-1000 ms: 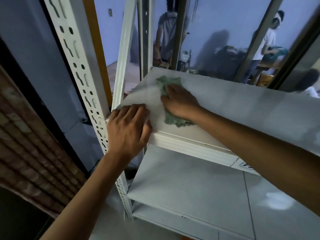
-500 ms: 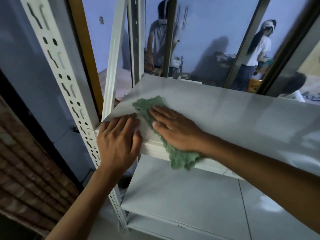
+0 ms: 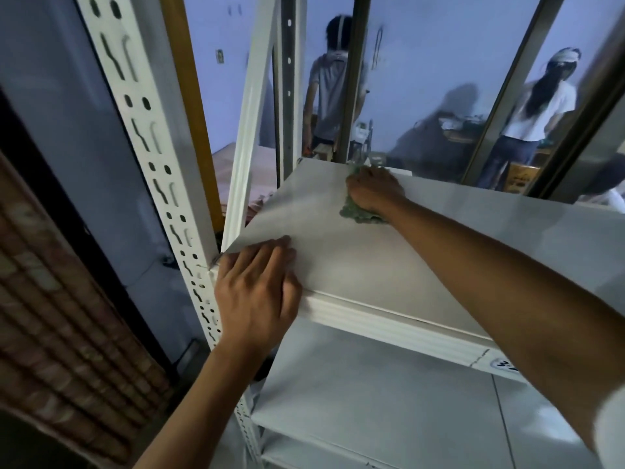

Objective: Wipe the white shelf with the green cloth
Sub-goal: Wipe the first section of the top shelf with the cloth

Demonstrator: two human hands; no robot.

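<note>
1. The green cloth (image 3: 360, 214) is lying on the white shelf (image 3: 372, 262), near its far edge.
2. Your right hand (image 3: 372, 192) is pressing it down, fingers curled over it.
3. Your left hand (image 3: 258, 289) is resting flat, fingers extended, on the shelf's near left corner beside the slotted upright (image 3: 159, 184).

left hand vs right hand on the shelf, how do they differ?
The left hand lies flat and bare at the shelf's near front corner; the right hand reaches to the far edge. The left hand holds nothing; the right hand is curled on the green cloth. Both press down on the same top shelf.
</note>
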